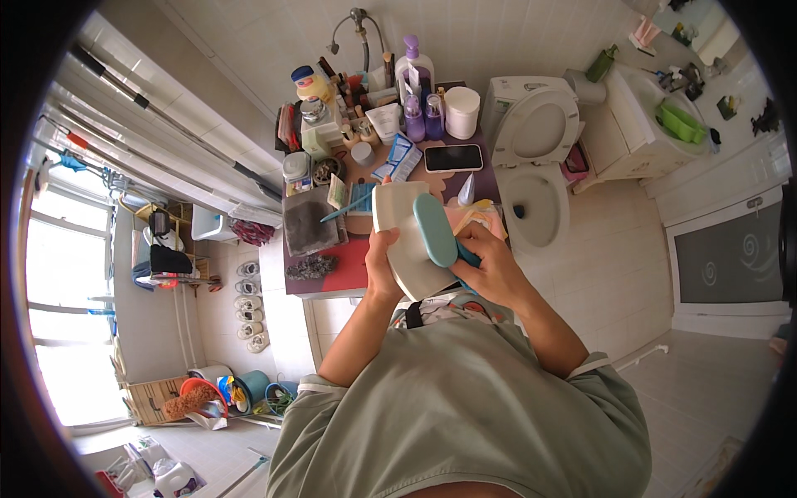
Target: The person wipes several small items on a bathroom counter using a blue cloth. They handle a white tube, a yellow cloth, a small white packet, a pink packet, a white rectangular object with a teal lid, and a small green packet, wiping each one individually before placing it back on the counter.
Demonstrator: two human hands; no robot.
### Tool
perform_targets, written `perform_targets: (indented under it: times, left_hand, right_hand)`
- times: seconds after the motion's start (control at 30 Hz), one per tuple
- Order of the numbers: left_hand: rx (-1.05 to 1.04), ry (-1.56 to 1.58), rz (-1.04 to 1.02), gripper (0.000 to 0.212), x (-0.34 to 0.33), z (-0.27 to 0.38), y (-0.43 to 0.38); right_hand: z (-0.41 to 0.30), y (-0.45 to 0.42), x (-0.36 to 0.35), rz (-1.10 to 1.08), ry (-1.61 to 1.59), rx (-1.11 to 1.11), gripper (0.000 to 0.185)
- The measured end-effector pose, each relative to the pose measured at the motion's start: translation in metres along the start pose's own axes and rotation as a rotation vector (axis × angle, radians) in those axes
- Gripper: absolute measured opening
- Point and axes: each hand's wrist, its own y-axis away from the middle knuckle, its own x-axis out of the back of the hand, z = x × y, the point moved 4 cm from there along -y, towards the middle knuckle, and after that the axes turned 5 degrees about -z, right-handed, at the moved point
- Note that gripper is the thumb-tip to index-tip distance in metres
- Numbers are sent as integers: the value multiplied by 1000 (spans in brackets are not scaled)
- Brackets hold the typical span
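Note:
Above the near edge of a cluttered table (367, 246), my left hand (383, 264) grips the side of a cream plastic box-like item (398, 230) with a light-blue oval part (434, 230) on it. My right hand (492, 264) is closed around a dark teal cloth (468, 255) against the item's other side. The item's underside and some of my fingers are hidden. Beyond it lie a phone with a dark screen (453, 158), a blue-and-white packet (398, 157) and a white tube with a pointed tip (466, 190). A dark grey square item (313, 221) lies to the left.
Purple pump bottles (414, 117), a white round tub (462, 112) and several cosmetics crowd the table's far side. A toilet (535, 187) with its lid raised stands right of the table, near a washbasin cabinet (629, 124). Shoes (248, 303) line the floor at left.

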Motion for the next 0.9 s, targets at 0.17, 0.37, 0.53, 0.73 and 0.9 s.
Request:
perform_targets:
  times: [0.17,0.37,0.53,0.73,0.9]
  left_hand:
    - [-133,-225,-94,85,3,6,-4]
    - [-338,-557,-122,93,24,-5,-6]
    - [-224,-411,-163,90,19,-6,-4]
    - [-58,-89,-196,85,20,-23,2]
    - [-18,-25,-240,91,16,-4,1]
  right_hand:
    - [20,7,-8,-83,-280,-206,22]
    - [38,21,-34,-101,-1019,-563,31]
    - [39,26,-35,-169,-1174,-641,35]
    - [54,22,3,-373,-630,-557,32]
    - [40,3,58,-14,-218,-460,25]
